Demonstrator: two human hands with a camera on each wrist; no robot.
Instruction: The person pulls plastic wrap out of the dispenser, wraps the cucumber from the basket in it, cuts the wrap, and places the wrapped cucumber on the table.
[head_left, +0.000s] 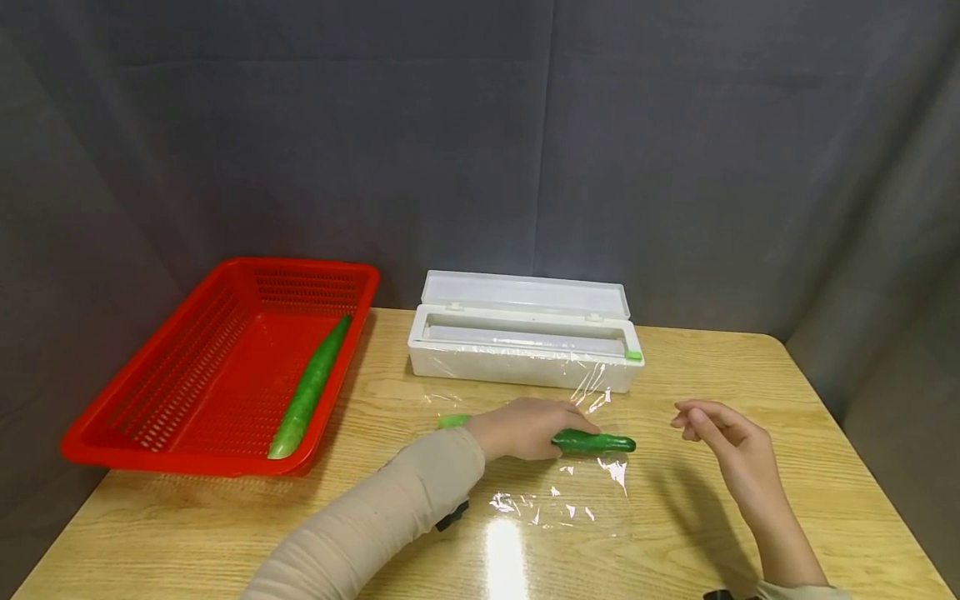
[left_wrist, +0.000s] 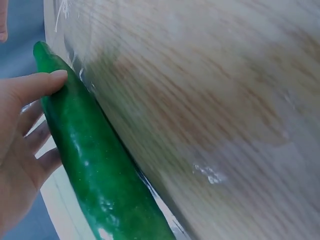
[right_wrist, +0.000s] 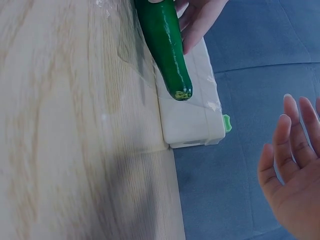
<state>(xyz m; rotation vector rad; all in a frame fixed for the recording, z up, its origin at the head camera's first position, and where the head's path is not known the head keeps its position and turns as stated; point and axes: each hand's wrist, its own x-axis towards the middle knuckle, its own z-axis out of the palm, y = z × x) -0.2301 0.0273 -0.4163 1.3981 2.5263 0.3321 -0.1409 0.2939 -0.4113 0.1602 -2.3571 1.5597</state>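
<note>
My left hand [head_left: 525, 427] grips a green cucumber [head_left: 594, 442] from above, thumb on the near side and fingers round the far side. In the left wrist view the cucumber [left_wrist: 100, 160] runs lengthwise under the thumb. Beneath it a sheet of clear plastic wrap [head_left: 555, 500] spreads over the table, coming from a white wrap dispenser [head_left: 525, 371] with its lid raised. My right hand [head_left: 731, 442] hovers to the right of the cucumber's tip, fingers loosely bent and holding nothing. In the right wrist view this hand [right_wrist: 297, 165] is apart from everything.
A red plastic basket [head_left: 217, 462] stands at the left, with a second cucumber [head_left: 311, 392] lying along its right side. The dispenser has a green tab [head_left: 633, 356] at its right end. Grey curtains [head_left: 480, 150] hang behind the wooden table [head_left: 795, 400].
</note>
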